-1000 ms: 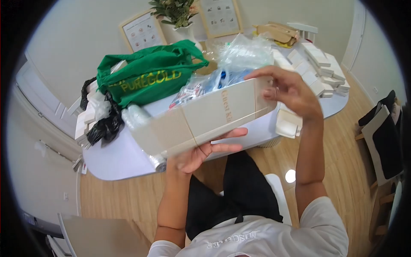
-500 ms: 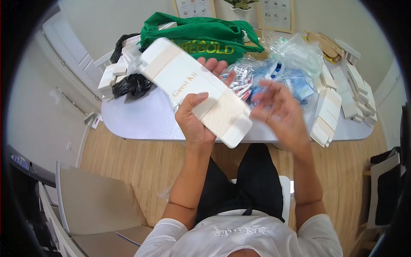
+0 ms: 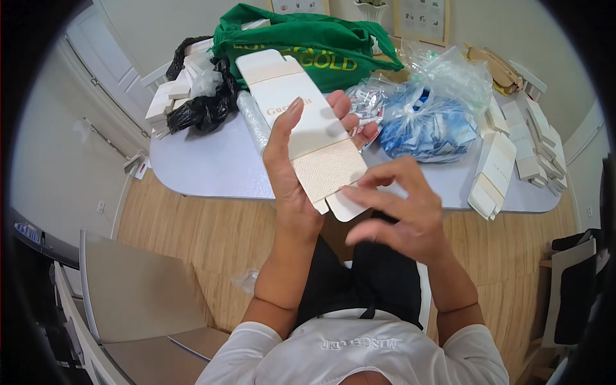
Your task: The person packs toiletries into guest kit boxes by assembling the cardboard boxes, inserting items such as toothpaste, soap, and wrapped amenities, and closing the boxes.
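A flat white and cream carton (image 3: 308,122) marked "Guest Kit" lies tilted across my left hand (image 3: 290,151). My left thumb presses on its printed face, and the fingers support it from behind and along the right edge. End flaps stick out at its top and bottom. At the lower end, my right hand (image 3: 404,208) has its fingertips by the bottom flap, thumb and fingers apart; whether they touch the flap is hard to tell. Behind the carton a roll of clear bubble wrap (image 3: 253,122) shows on the table.
A green bag (image 3: 308,48) stands at the back of the white table (image 3: 199,163). Clear bags hold small tubes (image 3: 367,106) and blue packets (image 3: 430,135). More cartons (image 3: 493,173) are piled at right, with a black plastic bag (image 3: 202,112) and boxes (image 3: 163,102) at left.
The carton has turned more upright, and its lower flaps now stand apart. My right hand has moved down and toward the bottom flap. My left thumb has shifted up the carton's face.
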Action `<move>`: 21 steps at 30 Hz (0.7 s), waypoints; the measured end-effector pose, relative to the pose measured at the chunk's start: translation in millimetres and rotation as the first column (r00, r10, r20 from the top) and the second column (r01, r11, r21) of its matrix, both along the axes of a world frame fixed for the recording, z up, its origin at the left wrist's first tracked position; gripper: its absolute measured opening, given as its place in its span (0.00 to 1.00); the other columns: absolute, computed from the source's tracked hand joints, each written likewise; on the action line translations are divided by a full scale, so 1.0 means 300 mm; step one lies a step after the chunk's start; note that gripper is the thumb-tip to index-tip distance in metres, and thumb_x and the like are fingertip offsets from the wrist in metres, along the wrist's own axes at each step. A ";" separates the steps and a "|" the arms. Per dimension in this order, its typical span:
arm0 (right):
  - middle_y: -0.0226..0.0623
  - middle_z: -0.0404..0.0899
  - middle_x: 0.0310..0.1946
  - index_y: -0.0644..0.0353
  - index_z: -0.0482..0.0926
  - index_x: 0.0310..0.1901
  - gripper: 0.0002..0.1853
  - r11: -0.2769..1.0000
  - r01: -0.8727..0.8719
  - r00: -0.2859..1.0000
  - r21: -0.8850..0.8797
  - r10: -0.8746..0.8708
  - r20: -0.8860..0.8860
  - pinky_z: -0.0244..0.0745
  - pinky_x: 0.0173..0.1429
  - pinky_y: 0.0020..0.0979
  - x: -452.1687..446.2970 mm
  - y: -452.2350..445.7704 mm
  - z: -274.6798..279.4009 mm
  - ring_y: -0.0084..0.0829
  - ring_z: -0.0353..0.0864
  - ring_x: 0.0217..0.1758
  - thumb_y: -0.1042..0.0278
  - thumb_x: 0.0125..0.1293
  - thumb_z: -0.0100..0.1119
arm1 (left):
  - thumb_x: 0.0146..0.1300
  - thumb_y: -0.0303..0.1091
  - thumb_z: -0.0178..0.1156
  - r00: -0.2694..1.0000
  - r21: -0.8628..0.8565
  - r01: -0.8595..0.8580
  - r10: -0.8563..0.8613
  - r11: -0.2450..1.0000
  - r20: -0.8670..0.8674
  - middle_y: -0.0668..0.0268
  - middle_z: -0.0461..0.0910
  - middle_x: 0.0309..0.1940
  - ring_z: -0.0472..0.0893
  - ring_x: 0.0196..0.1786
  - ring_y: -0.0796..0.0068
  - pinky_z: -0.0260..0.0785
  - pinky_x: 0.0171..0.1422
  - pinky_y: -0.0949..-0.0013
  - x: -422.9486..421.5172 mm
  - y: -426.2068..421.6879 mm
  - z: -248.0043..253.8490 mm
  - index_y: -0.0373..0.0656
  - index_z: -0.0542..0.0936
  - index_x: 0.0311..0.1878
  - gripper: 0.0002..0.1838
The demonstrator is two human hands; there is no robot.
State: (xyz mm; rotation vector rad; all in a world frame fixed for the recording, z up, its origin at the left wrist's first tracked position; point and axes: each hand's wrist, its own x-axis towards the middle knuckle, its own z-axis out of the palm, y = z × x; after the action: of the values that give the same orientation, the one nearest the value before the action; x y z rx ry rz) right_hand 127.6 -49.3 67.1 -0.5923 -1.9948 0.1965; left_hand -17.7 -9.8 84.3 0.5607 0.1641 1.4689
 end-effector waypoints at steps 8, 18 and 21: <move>0.36 0.76 0.35 0.60 0.81 0.43 0.19 0.946 0.049 0.951 0.321 -0.142 0.273 0.73 0.42 0.31 0.038 0.083 0.053 0.33 0.76 0.37 0.63 0.48 0.68 | 0.59 0.47 0.58 0.995 -0.096 0.075 -0.081 0.993 -0.063 0.56 0.77 0.38 0.80 0.40 0.61 0.75 0.52 0.57 0.021 -0.006 -0.007 0.32 0.70 0.51 0.27; 0.39 0.77 0.46 0.62 0.81 0.43 0.18 0.781 0.249 0.863 0.573 -0.447 0.235 0.71 0.42 0.34 0.008 0.102 0.033 0.37 0.75 0.45 0.68 0.48 0.58 | 0.59 0.34 0.58 0.998 -0.055 -0.012 0.008 0.998 -0.068 0.56 0.77 0.41 0.78 0.45 0.66 0.72 0.55 0.64 0.074 0.002 -0.072 0.33 0.71 0.52 0.20; 0.41 0.76 0.48 0.63 0.79 0.47 0.22 0.769 0.325 0.871 0.551 -0.470 0.143 0.71 0.42 0.33 0.002 0.136 -0.019 0.39 0.74 0.46 0.68 0.48 0.58 | 0.60 0.32 0.57 0.995 -0.082 0.009 -0.017 0.997 -0.100 0.56 0.76 0.43 0.76 0.48 0.67 0.70 0.57 0.66 0.088 -0.028 -0.023 0.33 0.70 0.54 0.20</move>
State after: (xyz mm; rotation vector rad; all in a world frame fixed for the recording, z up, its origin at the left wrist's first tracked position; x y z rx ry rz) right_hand 128.1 -8.6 61.5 -0.7043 -2.0060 -0.7055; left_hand 8.7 -18.2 77.3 0.5689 0.2973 1.4160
